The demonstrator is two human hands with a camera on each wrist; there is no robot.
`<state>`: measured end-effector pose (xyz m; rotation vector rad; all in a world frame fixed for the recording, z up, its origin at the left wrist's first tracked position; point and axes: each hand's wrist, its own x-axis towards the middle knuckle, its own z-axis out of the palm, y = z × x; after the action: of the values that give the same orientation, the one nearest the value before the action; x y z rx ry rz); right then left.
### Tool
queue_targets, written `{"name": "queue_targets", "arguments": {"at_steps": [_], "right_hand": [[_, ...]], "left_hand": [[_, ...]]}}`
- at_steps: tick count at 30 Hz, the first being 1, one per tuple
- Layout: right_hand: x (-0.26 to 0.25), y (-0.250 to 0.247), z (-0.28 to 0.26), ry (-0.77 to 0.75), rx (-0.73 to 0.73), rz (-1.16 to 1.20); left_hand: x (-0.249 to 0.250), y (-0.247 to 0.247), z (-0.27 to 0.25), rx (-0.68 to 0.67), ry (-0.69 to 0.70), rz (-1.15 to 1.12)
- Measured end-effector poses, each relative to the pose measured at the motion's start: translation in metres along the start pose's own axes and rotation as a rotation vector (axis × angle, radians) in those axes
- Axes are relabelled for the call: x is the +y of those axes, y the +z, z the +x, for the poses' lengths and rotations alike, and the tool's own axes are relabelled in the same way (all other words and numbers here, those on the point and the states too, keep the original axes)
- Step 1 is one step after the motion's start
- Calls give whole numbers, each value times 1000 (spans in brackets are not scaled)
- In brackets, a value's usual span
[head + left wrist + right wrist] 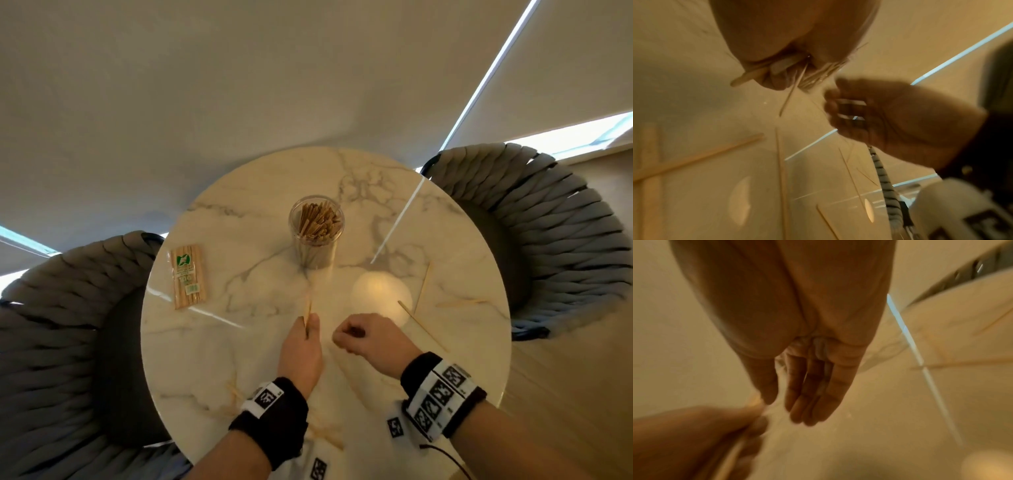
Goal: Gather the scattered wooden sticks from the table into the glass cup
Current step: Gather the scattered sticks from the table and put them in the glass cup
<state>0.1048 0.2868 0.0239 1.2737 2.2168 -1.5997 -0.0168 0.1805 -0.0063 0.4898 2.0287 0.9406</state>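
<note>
step: mid-collection; judging by the table, several sticks are still out
landmark: clear glass cup [317,233], upright near the centre of the round marble table [462,342], already packed with thin wooden sticks [318,219]
left hand: left hand [303,346] sits on the near side of the cup, fingers curled round a small bundle of wooden sticks [308,315], tips pointing toward the cup
right hand: right hand [370,337] is near side of the cup, just right of the left hand; fingers loosely bent in the head view, straight in the right wrist view, holding nothing visible
loose sticks: three pale loose wooden sticks [423,291] lie right of the cup, toward the near-right rim; more faint ones at the near edge
other: sealed packet of sticks [188,275] left of the cup, not part of the scatter
next: probably the right hand picks up a stick right of the cup and adds it to the bundle, or the bundle goes to the cup
needs: thin flat sticks on slick marble call for a fingertip pinch or a slide to the edge
</note>
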Motion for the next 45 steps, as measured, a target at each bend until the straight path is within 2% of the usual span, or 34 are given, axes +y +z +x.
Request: {"name": "queue_targets", "arguments": {"at_steps": [1,3,5,8,11,13,16,18,21,25,28,30,34,39,41,43,45], "right_hand": [[12,-15,5,81,128,-89],[34,-44,13,244,306,-484],[54,-58,18,289,294,-731],[78,-46,24,205,289,-802],[89,-36,24,169,341,-739],[89,-39,22,207,443,-501],[81,-56,28,329,630,-86],[76,-71,41,463,675,31],[74,-83,57,571,545,-88],[79,-74,66,528,447,-348],[86,-73,59,500,409,-373],[94,-83,50,522,420,-304],[116,-106,30,538,539,-150],[134,-118,7,497,439,-422],[140,-118,5,508,402,-411],[145,-116,5,471,409,-452],[145,-112,4,413,419,-609]], "left_hand": [[-4,-3,1,14,-12,52],[-16,-7,6,16,-37,109],[-27,-9,6,0,-59,67],[-32,-13,3,-21,-66,16],[-27,-11,1,-21,-25,83],[-23,-9,1,-29,-20,115],[-18,-4,2,-39,-20,110],[-15,0,2,-41,-25,108],[-11,6,0,-51,-19,121],[-5,10,1,-49,-3,129],[-2,10,4,-37,1,125],[0,10,5,-32,6,121],[1,9,9,-39,19,127],[-5,13,14,-57,18,154],[-7,15,15,-62,16,154],[-8,17,16,-71,5,155],[-8,20,14,-80,1,139]]}}
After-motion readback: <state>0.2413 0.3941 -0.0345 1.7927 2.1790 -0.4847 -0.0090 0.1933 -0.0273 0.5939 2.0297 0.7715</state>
